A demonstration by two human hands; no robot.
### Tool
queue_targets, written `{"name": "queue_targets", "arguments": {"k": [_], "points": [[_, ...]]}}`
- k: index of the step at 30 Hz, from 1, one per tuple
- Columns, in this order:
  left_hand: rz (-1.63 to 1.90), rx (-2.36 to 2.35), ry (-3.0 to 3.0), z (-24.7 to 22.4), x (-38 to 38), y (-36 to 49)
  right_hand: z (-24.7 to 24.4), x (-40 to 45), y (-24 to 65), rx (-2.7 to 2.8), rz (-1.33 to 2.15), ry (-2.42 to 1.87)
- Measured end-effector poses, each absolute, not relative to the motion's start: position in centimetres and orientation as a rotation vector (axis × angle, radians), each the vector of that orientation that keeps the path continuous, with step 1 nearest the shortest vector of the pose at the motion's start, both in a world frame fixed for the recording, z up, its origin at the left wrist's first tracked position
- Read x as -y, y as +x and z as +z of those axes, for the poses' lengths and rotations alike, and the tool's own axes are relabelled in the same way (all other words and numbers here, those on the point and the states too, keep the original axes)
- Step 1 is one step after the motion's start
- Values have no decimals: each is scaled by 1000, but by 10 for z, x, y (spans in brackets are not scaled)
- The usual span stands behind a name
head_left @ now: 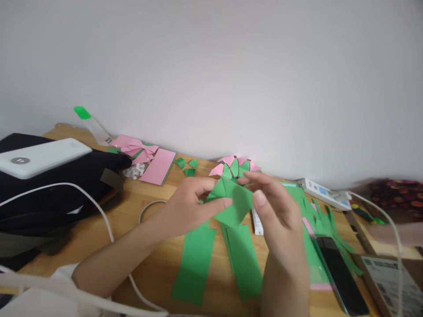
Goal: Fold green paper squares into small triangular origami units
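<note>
A folded piece of green paper (235, 203) is held up above the table between my two hands. My left hand (193, 203) pinches its left side, thumb lying across the front and fingers behind. On the right edge of the paper, my right hand (279, 207) has its thumb near the corner and its fingers curled over the top; whether it grips the paper is unclear. Below lie two green paper strips, a left one (194, 264) and a right one (245, 262). Behind the hands sits a pink and green folded-paper piece (234, 167), partly hidden.
Small green folded pieces (189, 172) and pink paper (159, 166) lie at the back left. A black bag (99, 174) carries a white power bank (42, 156). On the right are a phone (340, 275), green paper scraps (319, 220) and a power strip (325, 193). White cables cross the left side.
</note>
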State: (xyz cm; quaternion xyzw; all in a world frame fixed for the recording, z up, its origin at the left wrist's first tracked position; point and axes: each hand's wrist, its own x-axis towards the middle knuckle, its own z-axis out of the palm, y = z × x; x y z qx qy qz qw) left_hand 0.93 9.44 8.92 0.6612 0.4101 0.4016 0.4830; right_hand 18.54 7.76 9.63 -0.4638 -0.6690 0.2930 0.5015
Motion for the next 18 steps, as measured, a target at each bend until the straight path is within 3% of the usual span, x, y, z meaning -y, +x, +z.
{"name": "queue_targets", "arguments": {"k": [7,13,18], "points": [[1307,-992,1324,98,-101,4,91,-80,193,1751,913,-1119],[1273,-975,1269,97,-102,-2,92,-77,190,1384,696,-986],[1402,-908,1204,97,-97,-1,99,-71,198,1681,673,-839]]}}
